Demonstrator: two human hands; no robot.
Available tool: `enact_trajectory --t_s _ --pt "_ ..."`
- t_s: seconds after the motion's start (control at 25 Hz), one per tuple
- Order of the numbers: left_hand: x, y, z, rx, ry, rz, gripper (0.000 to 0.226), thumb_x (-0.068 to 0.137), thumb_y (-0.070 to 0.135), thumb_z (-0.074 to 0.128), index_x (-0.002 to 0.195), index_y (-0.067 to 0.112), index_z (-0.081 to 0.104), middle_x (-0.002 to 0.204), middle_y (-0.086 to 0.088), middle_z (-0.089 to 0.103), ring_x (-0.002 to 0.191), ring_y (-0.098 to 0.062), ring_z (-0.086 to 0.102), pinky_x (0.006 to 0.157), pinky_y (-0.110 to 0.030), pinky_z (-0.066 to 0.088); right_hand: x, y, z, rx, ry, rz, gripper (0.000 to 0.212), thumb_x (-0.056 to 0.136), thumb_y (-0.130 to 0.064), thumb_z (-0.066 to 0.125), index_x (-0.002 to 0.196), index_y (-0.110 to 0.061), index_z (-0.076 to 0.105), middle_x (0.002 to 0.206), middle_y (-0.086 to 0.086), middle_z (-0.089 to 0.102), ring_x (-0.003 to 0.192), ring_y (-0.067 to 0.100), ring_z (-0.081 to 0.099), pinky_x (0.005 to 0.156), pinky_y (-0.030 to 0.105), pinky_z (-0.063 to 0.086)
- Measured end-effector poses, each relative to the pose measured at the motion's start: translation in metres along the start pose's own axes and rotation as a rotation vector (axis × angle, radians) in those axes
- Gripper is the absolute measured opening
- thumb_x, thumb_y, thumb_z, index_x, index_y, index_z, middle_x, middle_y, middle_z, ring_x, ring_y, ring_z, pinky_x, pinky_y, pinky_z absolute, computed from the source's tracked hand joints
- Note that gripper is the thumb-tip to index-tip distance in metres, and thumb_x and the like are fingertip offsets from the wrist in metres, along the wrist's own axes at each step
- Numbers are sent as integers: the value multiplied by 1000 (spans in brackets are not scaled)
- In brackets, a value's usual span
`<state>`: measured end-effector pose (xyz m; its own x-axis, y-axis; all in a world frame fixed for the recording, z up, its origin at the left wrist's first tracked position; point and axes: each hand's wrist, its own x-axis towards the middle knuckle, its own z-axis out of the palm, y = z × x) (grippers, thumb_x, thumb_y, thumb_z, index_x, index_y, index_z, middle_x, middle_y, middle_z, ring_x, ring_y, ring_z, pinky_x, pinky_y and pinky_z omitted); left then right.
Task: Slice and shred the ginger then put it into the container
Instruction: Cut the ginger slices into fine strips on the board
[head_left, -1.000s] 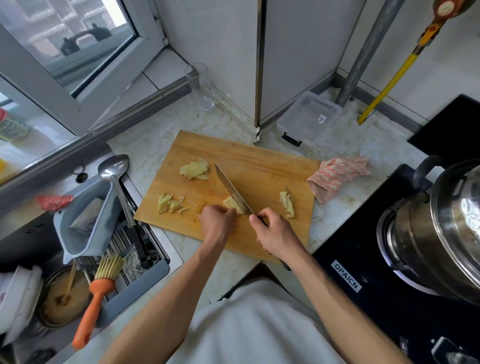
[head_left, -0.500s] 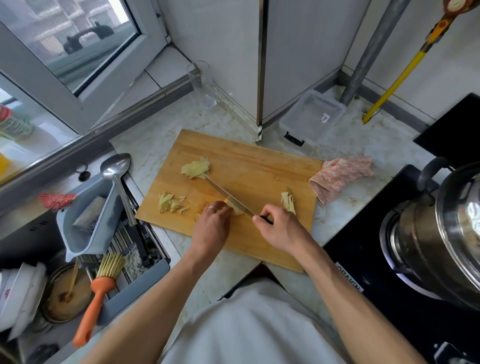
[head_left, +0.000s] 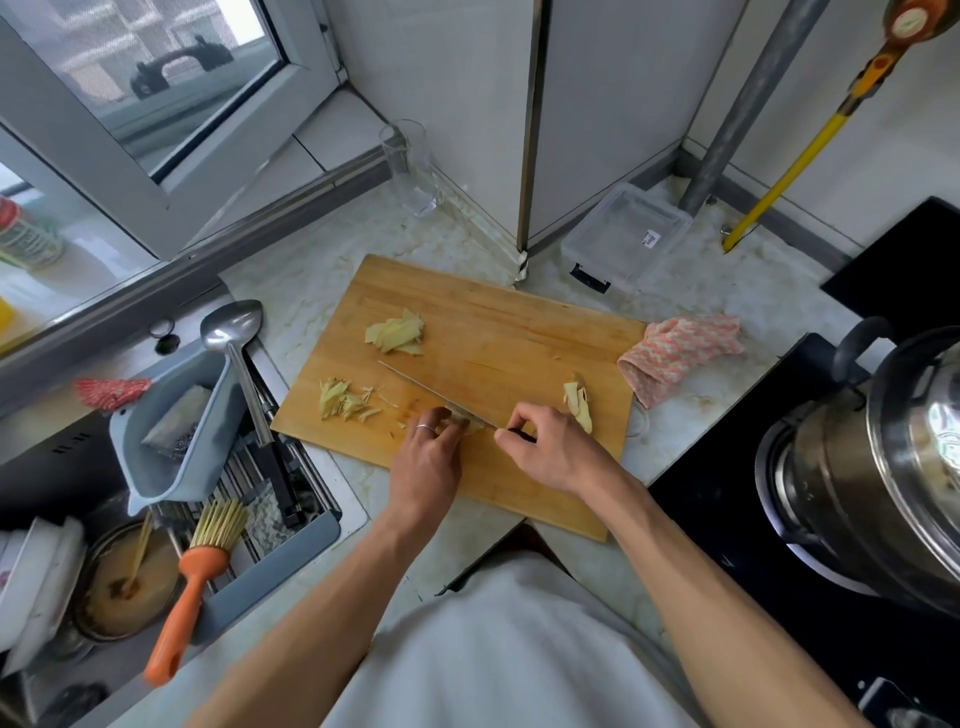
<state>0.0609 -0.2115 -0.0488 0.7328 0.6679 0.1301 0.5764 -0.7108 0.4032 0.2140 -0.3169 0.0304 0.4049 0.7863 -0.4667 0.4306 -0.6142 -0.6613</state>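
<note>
1. I see the ginger piece being cut (head_left: 467, 423) on the near part of the cutting board (head_left: 519, 332), tucked right under the fingertips of my left hand (head_left: 428, 457); most of it is hidden by those fingers.
2. My left hand has its fingers curled down onto that piece, pressing it to the board, with a ring on one finger.
3. My right hand (head_left: 550, 452) is just to the right of the piece, its fingers wrapped around the dark handle of the knife (head_left: 441, 397).
4. The blade runs from the right hand up and to the left, lying across the ginger piece beside the left fingertips, its tip pointing toward the far left of the board.
5. Left of the blade lies a small heap of ginger shreds (head_left: 345, 402); farther back on the board sits a stack of ginger slices (head_left: 397, 332).
6. Another ginger chunk (head_left: 579, 405) lies near the board's right edge, just beyond the right hand.
7. The clear plastic container (head_left: 628, 236) stands open on the counter behind the board, well apart from both hands.
8. A pink cloth (head_left: 680, 353) lies to the right of the board, and a steel pot (head_left: 883, 467) sits on the stove further right.
</note>
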Motion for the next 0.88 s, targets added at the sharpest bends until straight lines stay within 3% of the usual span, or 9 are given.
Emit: enact_trajectory --t_s 0.12,0.24,0.36,0.44,0.56,0.72,0.88 --pt "-1 -1 -2 48 -5 51 46 66 -10 78 106 11 76 109 -14 67 93 -37 63 69 -41 58 -2 1 0 -21 45 -28 35 96 -55 51 89 -21 55 67 1 58 61 26 59 54 35 42" --pt "0 -2 -2 68 -27 46 45 67 -8 78 108 10 76 111 -14 67 95 -35 63 75 -42 59 -10 3 2 -10 93 -52 35 97 -57 47 96 -25 60 69 3 65 64 25 63 59 39 50" --pt "-3 -3 0 91 -25 77 32 74 0 72 105 9 76 108 -12 67 96 -33 59 78 -39 56 -20 1 9 -41 106 -100 39 99 -55 45 115 -27 68 95 0 74 89 24 68 75 39 56" --pt "-5 -9 6 86 -48 101 28 85 10 58 109 9 74 111 -13 66 105 -34 55 86 -41 53 -22 -1 15 -97 110 -116 39 100 -53 45 114 -27 70 102 1 74 98 30 65 79 42 55" --pt "-15 -13 9 85 -126 128 40 93 19 46 126 8 65 126 -15 62 127 -38 48 103 -44 45 -26 -8 18 -189 77 -93 42 101 -53 45 124 -26 68 116 8 72 112 35 60 87 43 53" --pt "-22 -7 6 41 -117 96 44 94 22 43 131 8 61 131 -18 57 130 -39 45 105 -45 44 -27 -11 15 -282 59 -86 47 101 -55 42 134 -27 62 120 13 70 115 37 59 86 40 52" --pt "-21 -3 8 49 -53 84 43 93 23 43 129 10 62 130 -17 57 127 -36 43 101 -43 43 -28 -6 17 -290 93 -109 46 101 -54 44 125 -21 66 111 14 72 107 38 62 83 42 52"
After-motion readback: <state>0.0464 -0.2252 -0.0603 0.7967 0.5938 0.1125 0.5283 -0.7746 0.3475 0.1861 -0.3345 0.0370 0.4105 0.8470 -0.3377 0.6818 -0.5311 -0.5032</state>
